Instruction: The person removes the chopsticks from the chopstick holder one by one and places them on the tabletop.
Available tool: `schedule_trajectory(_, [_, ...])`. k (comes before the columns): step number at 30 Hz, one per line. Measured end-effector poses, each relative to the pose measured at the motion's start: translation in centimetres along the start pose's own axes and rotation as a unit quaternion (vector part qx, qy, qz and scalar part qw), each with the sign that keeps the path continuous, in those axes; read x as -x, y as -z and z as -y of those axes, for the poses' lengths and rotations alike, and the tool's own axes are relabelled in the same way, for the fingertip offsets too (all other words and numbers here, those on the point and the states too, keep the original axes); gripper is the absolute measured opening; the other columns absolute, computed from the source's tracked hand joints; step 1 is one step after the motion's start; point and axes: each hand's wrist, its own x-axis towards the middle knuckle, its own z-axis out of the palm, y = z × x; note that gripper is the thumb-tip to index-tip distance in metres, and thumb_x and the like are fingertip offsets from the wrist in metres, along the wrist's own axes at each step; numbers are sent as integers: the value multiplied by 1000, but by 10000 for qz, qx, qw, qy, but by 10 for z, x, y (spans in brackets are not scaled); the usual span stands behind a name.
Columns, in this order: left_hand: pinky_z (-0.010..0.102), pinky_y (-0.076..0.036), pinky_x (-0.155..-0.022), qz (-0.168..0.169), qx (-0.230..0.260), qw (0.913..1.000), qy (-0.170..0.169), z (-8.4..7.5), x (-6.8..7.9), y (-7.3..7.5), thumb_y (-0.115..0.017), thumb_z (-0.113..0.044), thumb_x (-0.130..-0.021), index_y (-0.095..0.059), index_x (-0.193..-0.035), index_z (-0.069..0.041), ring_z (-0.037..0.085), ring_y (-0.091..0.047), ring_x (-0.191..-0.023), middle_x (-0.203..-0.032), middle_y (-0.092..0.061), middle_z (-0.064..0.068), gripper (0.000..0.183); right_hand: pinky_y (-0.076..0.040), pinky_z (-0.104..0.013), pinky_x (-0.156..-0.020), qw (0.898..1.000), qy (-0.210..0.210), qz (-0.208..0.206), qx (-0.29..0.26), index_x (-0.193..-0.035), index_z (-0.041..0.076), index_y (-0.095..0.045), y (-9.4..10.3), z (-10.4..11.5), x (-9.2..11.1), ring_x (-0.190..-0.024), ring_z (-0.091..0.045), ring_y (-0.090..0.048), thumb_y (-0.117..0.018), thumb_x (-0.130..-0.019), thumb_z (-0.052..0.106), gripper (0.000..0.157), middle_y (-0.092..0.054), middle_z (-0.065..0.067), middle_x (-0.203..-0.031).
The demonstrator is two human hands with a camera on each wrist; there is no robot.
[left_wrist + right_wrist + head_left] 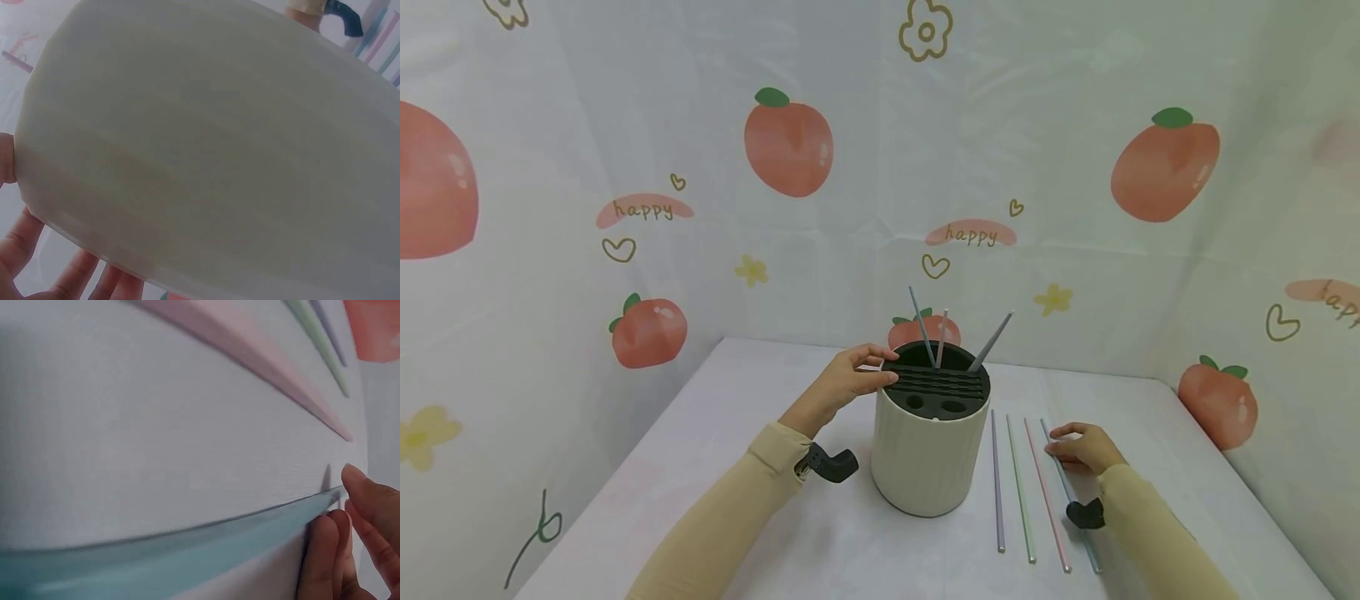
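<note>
Fingers of my left hand (842,382), slightly parted, grip the upright holder (925,458) by its rim on the counter (790,542); three sticks (942,337) lean in its rear compartment. To its right lie a purple stick (997,483), a green stick (1020,489) and a pink stick (1047,495). Rightmost, my right hand (1090,448), nearly closed, pinches the blue stick (187,556) near its far end.

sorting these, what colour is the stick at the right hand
The stick is light teal-blue, clearest in the right wrist view.
</note>
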Motion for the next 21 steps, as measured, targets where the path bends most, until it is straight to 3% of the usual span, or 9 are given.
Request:
schedule_trajectory(4, [46,-47,-100,-6,-27,10000,22,0,0,0,-70,-21,-89,-62,-124,-14,31,-50,-125,-140,-47,15,36,-57,-23,-71,9989,188,203,-390,-130,-12,-48,10,9,0,-77,-10,-63,-67,-91,13,50,-63,2,-90])
schedule_trajectory(7, [46,-47,-100,13,-28,10000,19,0,1,1,-70,-23,-90,-62,-124,-14,31,-50,-125,-140,-46,15,37,-56,-24,-82,9905,753,448,-1064,-134,-6,-47,19,28,1,-88,-5,-65,-63,-95,16,48,-63,7,-100])
schedule_trajectory(9, [46,-48,-100,28,-38,10000,-8,1,1,1,-70,-24,-90,-61,-125,-13,32,-49,-125,-140,-45,16,37,-54,-23,-87,9744,1305,646,-1715,-132,3,-52,23,48,6,-94,-4,-65,-57,-98,14,35,-63,9,-104])
schedule_trajectory(11, [46,-47,-100,31,-45,10000,-12,1,1,2,-70,-24,-90,-61,-125,-13,32,-49,-125,-140,-44,16,38,-53,-22,-90,9504,1843,786,-2380,-124,12,-57,24,71,12,-95,-3,-65,-53,-100,9,25,-63,8,-104])
schedule_trajectory(15, [46,-47,-100,17,-33,10000,1,1,1,2,-70,-23,-90,-61,-124,-13,32,-49,-125,-139,-45,16,37,-53,-23,-90,8979,2694,830,-3382,-117,11,-59,14,116,30,-96,-10,-66,-50,-98,-2,25,-64,1,-103])
schedule_trajectory(18, [46,-47,-101,20,29,10000,32,1,1,1,-70,-23,-90,-61,-124,-13,31,-48,-126,-140,-44,16,37,-54,-27,-90,8775,3147,601,-3568,-114,8,-60,-1,140,45,-95,-13,-67,-53,-95,-6,25,-63,-3,-102])
schedule_trajectory(21, [47,-46,-102,10,55,10000,30,1,0,1,-70,-23,-90,-62,-124,-13,32,-48,-126,-141,-44,16,37,-54,-28,-88,8715,3451,451,-3455,-108,10,-63,-17,155,55,-91,-13,-68,-56,-92,-9,25,-63,-3,-99])
